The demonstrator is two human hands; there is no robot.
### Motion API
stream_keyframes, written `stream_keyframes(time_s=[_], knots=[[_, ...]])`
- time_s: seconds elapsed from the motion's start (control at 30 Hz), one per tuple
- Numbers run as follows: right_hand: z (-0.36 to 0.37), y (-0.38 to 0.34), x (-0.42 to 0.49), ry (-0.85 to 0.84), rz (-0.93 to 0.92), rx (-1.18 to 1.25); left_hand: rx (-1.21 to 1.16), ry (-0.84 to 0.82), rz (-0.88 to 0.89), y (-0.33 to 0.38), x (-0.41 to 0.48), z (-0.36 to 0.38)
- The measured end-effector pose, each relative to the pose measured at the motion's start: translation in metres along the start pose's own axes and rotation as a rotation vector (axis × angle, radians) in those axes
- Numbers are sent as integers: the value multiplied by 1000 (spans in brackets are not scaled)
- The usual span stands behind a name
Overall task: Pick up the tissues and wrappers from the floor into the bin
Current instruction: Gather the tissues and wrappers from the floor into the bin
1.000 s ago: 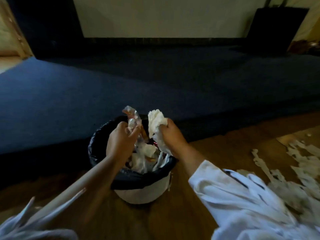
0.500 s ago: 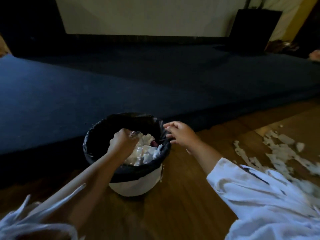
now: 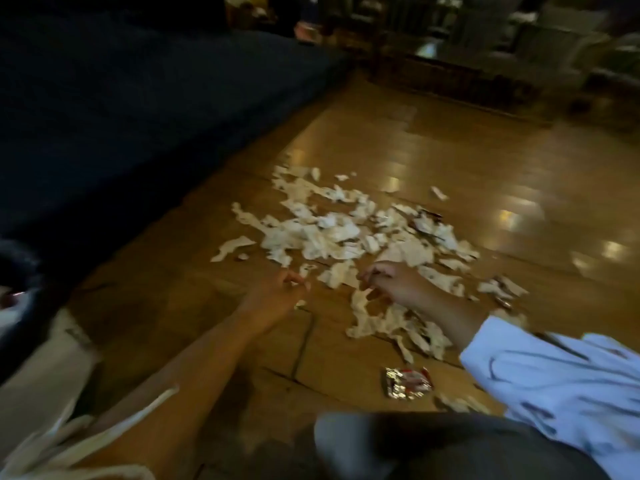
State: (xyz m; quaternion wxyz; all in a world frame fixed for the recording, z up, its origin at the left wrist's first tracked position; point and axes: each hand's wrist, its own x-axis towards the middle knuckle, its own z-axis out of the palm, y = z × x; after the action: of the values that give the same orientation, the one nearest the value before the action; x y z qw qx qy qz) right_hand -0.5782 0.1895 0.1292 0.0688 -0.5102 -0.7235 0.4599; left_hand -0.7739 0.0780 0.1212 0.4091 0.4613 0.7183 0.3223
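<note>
Heavy blur: left hand (image 3: 277,294) and right hand (image 3: 393,284) curl at the near edge of the tissues (image 3: 332,237), grip impossible to tell. Wrapper (image 3: 407,382) lies nearer; open floor (image 3: 485,161) far right.

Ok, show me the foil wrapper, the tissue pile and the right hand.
foil wrapper (image 3: 408,382), head view, middle of its crinkled face.
tissue pile (image 3: 322,237), head view, dense middle of the heap.
right hand (image 3: 394,284), head view, back of the hand.
</note>
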Motion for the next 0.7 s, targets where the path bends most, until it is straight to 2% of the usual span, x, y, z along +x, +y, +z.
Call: stream_keyframes(time_s=[0.1,0.2,0.33,0.4,0.53,0.6,0.7], knots=[[-53,57,-21,123,112,24,50,-149,56,18,9,67],[-75,125,-28,263,181,76,147,-210,75,16,30,137],[-73,239,-36,200,331,42,184,-308,55,-5,59,230],[-65,288,-44,276,439,111,211,-384,47,-19,67,267],[-32,377,-46,498,544,-6,423,-462,19,-52,95,336],[-18,400,-40,466,592,-16,629,-427,84,-59,108,351],[-18,422,-27,297,606,-89,829,-457,137,-71,118,358]])
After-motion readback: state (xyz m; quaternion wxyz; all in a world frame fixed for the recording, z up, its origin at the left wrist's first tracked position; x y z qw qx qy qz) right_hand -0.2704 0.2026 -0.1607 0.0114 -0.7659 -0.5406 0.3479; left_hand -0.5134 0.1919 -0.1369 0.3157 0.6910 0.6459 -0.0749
